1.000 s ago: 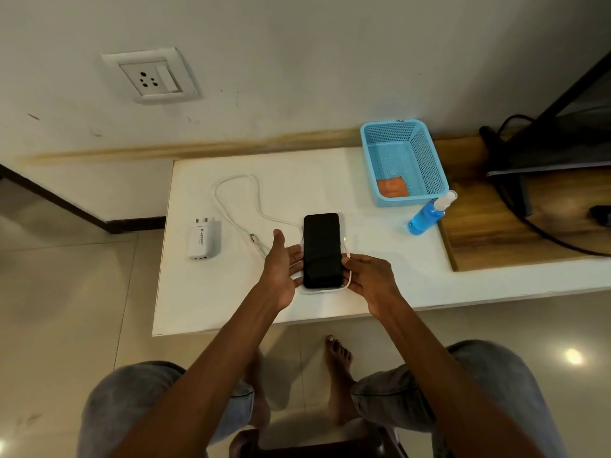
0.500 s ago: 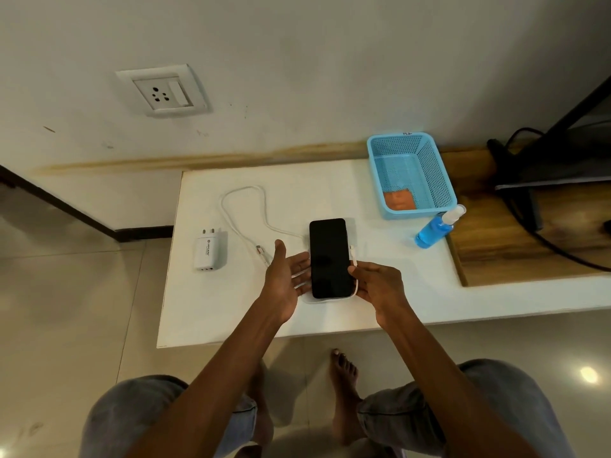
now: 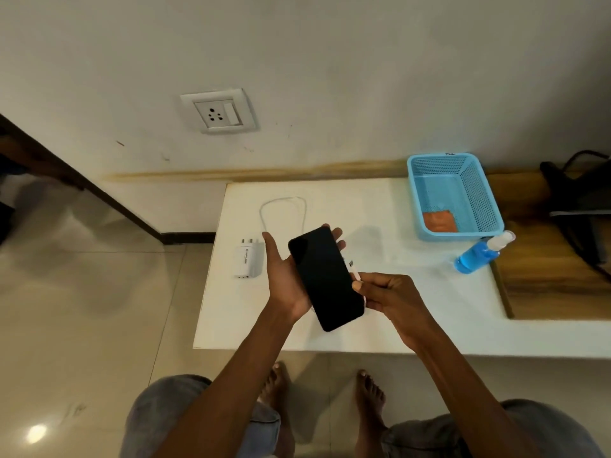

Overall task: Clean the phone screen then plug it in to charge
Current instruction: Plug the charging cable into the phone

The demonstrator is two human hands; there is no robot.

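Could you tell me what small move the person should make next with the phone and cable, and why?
Probably bring the cable plug pinched in the right hand round to the phone's near, lower end and seat it. The left hand holds the phone lifted off the table, with the plug beside its edge, not yet connected. The charger lies unplugged.

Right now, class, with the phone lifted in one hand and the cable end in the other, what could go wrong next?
1. The phone lies tilted on the left hand, held off the table; it may slip.
2. The right hand pinches the cable at the phone's side; a poorly aimed plug might scratch it.
3. The charger sits unplugged from the socket, so charging would not start.
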